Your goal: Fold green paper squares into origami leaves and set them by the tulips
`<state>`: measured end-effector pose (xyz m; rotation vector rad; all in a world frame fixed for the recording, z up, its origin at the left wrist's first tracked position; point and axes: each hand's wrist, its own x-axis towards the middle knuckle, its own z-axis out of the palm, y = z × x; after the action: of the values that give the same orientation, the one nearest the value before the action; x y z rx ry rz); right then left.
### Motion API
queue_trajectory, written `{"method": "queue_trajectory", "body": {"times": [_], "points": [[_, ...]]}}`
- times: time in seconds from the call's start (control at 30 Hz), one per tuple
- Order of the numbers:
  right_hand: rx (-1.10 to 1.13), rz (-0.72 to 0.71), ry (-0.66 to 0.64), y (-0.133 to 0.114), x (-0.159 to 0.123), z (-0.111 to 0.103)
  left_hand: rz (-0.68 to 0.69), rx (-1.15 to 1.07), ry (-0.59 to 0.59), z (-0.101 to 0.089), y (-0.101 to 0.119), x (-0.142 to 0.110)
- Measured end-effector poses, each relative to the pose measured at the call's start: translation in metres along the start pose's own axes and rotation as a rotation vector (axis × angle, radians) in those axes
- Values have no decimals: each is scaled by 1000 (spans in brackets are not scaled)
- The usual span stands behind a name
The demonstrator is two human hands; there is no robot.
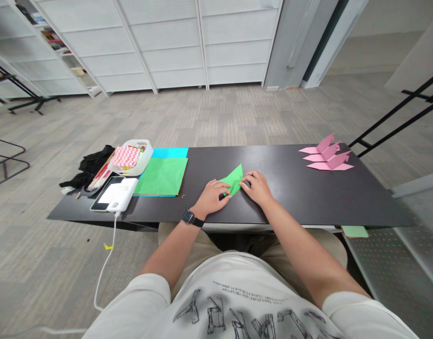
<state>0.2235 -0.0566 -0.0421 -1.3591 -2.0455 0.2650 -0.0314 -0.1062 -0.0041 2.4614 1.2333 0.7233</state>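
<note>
With my left hand (212, 195) curled narrowly around the left end of the folded bright-green paper piece (235, 177) on the dark, smooth-topped table (211, 162) and my right hand (258, 187) pinching its right edge, uneven fingertip pressure could skew its creases.

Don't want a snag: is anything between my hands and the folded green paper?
Nothing visible: your left hand and right hand both touch the folded green paper directly. The stack of paper lies apart, to the left.
</note>
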Motion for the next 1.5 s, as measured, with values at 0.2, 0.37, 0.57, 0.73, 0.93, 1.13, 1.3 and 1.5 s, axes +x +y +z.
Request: {"method": "queue_trajectory", "body": {"times": [0.2,0.37,0.57,0.73,0.93,1.13,1.3,1.5], "points": [[-47,18,-18,-5,1,-1,-18,10,-6,-1,2,0],[-87,22,-10,-9,1,0,17,45,-38,-1,2,0],[-95,9,51,-10,3,1,24,111,-21,2,3,0],[-39,-38,38,-15,1,-6,3,201,-26,4,7,0],[-63,-162,-54,-17,1,-6,-1,188,-40,4,10,1],[-78,-120,-62,-16,1,-5,42,155,-74,4,6,2],[-118,-86,-62,-18,1,-6,56,172,-41,4,7,4],[-145,-69,-72,-18,2,-6,11,141,-44,3,10,5]]}}
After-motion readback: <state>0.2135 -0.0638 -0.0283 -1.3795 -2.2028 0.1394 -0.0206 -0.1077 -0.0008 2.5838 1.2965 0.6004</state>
